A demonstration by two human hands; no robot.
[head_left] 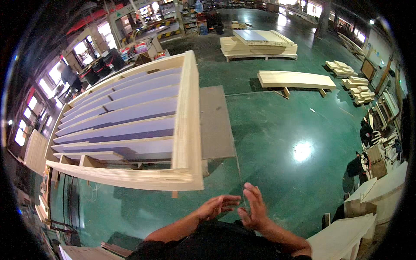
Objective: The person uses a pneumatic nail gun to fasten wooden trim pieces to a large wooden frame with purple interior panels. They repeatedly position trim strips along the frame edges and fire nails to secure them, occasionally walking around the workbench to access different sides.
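Note:
My left hand (216,207) hovers in front of my body with its fingers stretched out and apart from any object. Facing it, my right hand (255,208) is raised with its fingers extended and its palm turned inward. Nothing shows in either hand, and a small gap lies between them. Ahead and to the left stands a large wooden frame (187,112) of pale boards, with long slats (130,106) running across a bluish-white panel inside it. Its near right corner is the part closest to my left hand.
A brown sheet (216,121) lies beside the frame on the green floor (277,130). Farther off are a low stack of boards (297,79) and a larger panel stack (260,45). Timber piles (362,93) line the right side. A person (69,77) stands at the far left.

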